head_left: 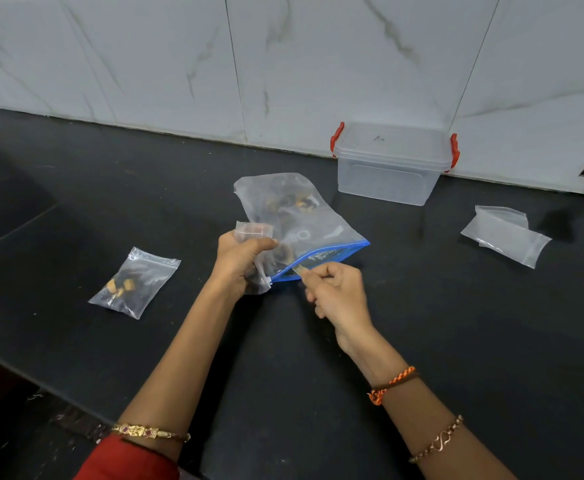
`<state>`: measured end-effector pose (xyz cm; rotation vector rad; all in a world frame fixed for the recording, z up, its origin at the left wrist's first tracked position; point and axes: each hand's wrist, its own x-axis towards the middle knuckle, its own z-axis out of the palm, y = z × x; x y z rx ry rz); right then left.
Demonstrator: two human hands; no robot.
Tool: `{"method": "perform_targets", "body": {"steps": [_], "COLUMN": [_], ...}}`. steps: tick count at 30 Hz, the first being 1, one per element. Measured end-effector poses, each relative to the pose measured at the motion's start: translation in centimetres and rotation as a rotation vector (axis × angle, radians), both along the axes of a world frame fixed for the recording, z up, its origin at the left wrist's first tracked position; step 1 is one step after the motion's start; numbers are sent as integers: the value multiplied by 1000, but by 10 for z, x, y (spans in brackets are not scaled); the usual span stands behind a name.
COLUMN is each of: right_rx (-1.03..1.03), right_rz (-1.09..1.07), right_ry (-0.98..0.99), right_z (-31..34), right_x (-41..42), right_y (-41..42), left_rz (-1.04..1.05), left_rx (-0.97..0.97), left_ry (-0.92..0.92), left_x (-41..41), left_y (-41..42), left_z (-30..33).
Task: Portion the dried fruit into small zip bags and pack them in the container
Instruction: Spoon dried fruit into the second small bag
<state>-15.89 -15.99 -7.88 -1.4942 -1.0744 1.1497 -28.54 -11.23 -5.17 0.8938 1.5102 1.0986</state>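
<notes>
Two hands engaged at frame centre: your left hand [238, 258] pinched a small zip bag [253, 233], right hand [335, 292] gripped a spoon handle [299, 270] inside the blue-zipped fruit bag [304, 223]; scoop shallow, keep the mouth spread.

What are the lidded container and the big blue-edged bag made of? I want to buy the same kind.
The container looks like rigid translucent plastic, frosted, with red clip handles. The big bag seems thin, clear, flexible plastic film: it crinkles, and the fruit shows through; its blue strip looks like a plastic zip seal.

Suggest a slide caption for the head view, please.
Left hand holds a small zip bag; right hand reaches into the large fruit bag.
</notes>
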Motion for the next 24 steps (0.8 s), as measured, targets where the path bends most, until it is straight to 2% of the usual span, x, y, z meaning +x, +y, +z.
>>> {"method": "perform_targets", "body": {"steps": [3,6,13,19,24], "right_rx": [-114,-175,-193,-171,-146], "right_rz": [-17,-15,-62,-120,-197], "right_ry": [241,321,323,296,310], "right_z": [7,9,11,11,10], "right_x": [8,17,38,62,78], "right_y": [-2,-4,-8,-14,-14], "left_rz": [20,50,88,95,-48], "left_rx": [11,22,72,284,392], "left_ry": [-6,-36,56,275,482], "left_x": [-1,2,1,5,16], "left_y": [0,-2,1,-10,-16], "left_z": [1,4,-5,-13,-12]}}
